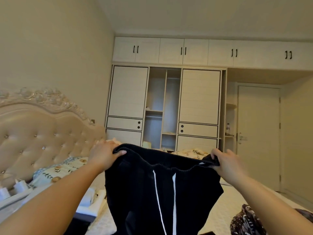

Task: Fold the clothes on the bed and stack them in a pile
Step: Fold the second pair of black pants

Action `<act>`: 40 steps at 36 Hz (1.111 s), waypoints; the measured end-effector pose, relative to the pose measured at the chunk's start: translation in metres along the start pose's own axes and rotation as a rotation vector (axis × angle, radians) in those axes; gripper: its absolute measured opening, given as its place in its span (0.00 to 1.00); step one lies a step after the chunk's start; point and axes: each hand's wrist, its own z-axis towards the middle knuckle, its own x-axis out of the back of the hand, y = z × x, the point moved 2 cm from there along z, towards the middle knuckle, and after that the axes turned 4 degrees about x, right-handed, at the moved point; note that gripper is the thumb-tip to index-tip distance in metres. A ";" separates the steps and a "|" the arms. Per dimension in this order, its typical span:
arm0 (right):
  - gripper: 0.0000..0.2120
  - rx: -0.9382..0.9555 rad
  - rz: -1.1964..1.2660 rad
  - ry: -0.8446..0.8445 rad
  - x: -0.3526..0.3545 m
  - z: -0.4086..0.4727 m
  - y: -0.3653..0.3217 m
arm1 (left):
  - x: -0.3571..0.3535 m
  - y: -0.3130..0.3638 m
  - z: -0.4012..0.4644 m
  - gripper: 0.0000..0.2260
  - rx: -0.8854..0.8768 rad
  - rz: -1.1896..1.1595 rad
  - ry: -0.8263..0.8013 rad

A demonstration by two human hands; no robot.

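Observation:
Black drawstring trousers (162, 192) hang in the air above the bed (220, 214), held up by their elastic waistband with two white cords dangling down the front. My left hand (105, 155) grips the waistband's left end, thumb over the front. My right hand (227, 163) pinches the right end, some fingers lifted. The legs drop out of view at the bottom edge. A dark patterned garment (245, 221) lies crumpled on the bed at the lower right.
A tufted cream headboard (42, 129) stands at the left, with a floral pillow (55, 172) below it. A folded quilt (191, 152) lies at the bed's far side. A white wardrobe (166, 107) with an open middle bay fills the back wall, and a closed door (259, 133) is to its right.

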 end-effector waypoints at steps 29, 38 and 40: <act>0.12 0.350 0.167 -0.234 -0.003 -0.007 0.006 | -0.014 -0.013 -0.013 0.05 -0.348 0.215 -0.353; 0.10 0.097 0.326 -0.242 -0.001 -0.008 0.026 | -0.011 0.002 -0.027 0.10 0.096 -0.650 -0.183; 0.10 0.089 0.332 -0.238 0.003 -0.006 0.024 | -0.010 0.001 -0.022 0.10 0.162 -0.690 -0.083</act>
